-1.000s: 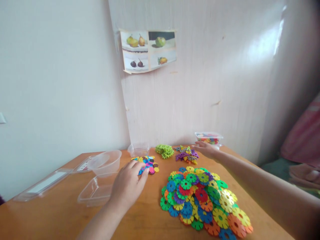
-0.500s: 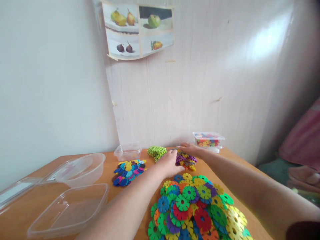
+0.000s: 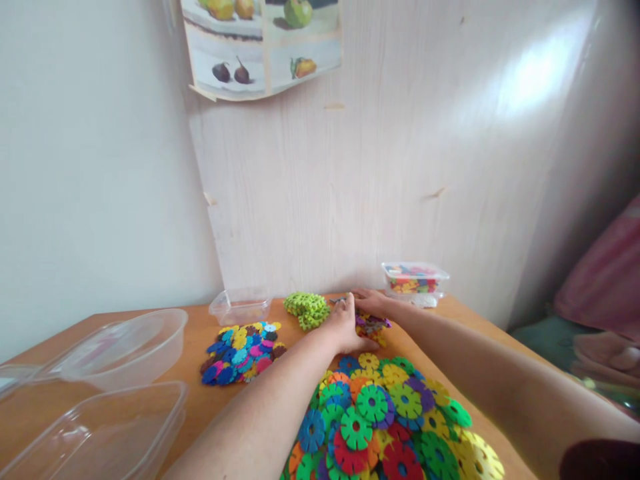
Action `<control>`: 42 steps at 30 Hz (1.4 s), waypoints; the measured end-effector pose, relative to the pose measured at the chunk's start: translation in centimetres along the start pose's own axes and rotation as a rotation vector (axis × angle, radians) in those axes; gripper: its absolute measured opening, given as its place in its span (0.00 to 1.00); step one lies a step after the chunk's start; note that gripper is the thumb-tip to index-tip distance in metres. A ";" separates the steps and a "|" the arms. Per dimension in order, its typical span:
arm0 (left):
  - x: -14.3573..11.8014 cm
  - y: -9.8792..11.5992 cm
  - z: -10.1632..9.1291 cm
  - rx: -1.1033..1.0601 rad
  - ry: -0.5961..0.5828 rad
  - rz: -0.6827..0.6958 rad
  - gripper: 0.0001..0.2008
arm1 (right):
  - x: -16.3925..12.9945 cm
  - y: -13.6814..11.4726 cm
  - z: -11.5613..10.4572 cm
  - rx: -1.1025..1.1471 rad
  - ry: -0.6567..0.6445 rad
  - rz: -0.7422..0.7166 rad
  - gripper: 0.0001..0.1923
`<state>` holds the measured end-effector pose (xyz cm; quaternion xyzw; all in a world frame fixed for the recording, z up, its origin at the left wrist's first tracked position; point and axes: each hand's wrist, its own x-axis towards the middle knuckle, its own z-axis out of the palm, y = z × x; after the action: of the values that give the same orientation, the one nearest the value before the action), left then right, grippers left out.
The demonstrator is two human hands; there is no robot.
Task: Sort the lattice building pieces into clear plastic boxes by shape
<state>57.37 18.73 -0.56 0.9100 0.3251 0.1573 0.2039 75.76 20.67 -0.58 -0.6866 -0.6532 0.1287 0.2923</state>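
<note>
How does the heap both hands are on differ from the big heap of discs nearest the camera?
The small heap sits toward the back of the table, mostly hidden by the left hand and right hand; the big heap lies in the open, untouched. The small heap's pieces look smaller and mostly purple and yellow; the big heap's discs are large and many-coloured. Both are loose notched plastic pieces.

Both hands cover most of the small purple-and-yellow pile (image 3: pixel 375 327); their fingers (image 3: pixel 350 303) are hidden.

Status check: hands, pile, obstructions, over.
Left hand and right hand cupped around the small purple-and-yellow pile. Grip unclear. Lime-green pieces close left; big disc pile near.
</note>
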 end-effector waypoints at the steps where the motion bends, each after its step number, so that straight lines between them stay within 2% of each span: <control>1: 0.0 0.0 0.2 -0.010 0.007 0.002 0.72 | -0.1 0.0 0.0 0.001 -0.007 -0.012 0.20; 6: -0.1 -0.4 0.8 -0.047 0.043 0.025 0.70 | -0.9 -0.4 0.0 0.005 -0.014 -0.058 0.18; 15: -0.4 -0.5 1.1 -0.044 0.083 0.040 0.70 | -2.1 -1.4 0.2 0.042 0.071 -0.064 0.16; 21: -0.6 -0.6 1.3 -0.087 0.108 0.046 0.70 | -1.9 -1.4 0.7 0.125 0.114 -0.003 0.16; 30: -0.4 -0.9 1.9 -0.143 0.225 0.094 0.71 | -2.1 -2.4 1.0 0.379 0.154 0.125 0.14; 36: -0.1 -1.3 2.6 -0.177 0.405 0.157 0.62 | -1.9 -3.6 1.4 0.546 0.165 0.192 0.12; 42: 0.3 -1.8 2.1 -0.201 0.450 0.217 0.53 | -2.1 -4.9 1.3 0.674 0.189 0.234 0.11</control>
<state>57.56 19.64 -3.19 0.8568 0.2457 0.4081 0.1975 70.82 18.81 0.75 -0.6308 -0.4614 0.3052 0.5441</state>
